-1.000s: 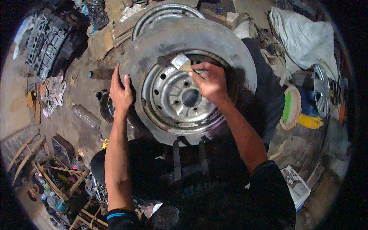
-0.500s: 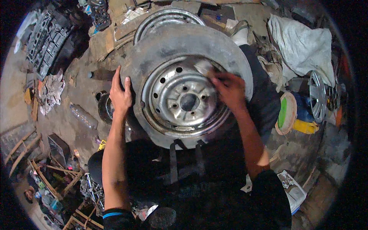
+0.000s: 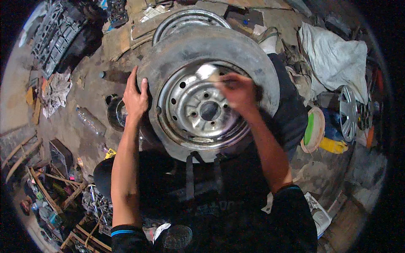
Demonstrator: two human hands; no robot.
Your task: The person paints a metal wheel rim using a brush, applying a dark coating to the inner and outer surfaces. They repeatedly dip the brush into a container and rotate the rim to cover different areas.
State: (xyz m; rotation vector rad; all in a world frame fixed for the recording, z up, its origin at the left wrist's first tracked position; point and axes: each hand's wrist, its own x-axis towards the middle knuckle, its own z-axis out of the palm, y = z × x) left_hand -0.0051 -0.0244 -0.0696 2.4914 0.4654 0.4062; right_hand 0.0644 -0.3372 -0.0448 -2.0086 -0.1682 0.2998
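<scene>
A car wheel stands in front of me, made of a dusty grey tyre [image 3: 181, 48] on a silvery steel rim [image 3: 177, 119] with round holes. Against the tyre's left edge rests my left hand [image 3: 137, 98], thumb apart from the straight fingers, gripping nothing. Over the upper right of the rim, my right hand [image 3: 239, 92] is closed around what looks like a paintbrush [image 3: 207, 72], smeared by motion. Its pale bristle end lies at the rim's upper inner face, where the metal shines brightly. The brush handle is mostly hidden by my fingers.
Behind the wheel lies another steel rim [image 3: 192, 19]. To the left are a dark can [image 3: 116, 116], a clear plastic bottle [image 3: 90, 121] and an engine part [image 3: 57, 36]. On the right sit a white sack [image 3: 333, 57], a round basin [image 3: 313, 130] and a silver hubcap [image 3: 347, 114].
My right hand has swept left across the upper rim with the paintbrush. My left hand stays at the tyre's edge, and the whole view has shifted slightly.
</scene>
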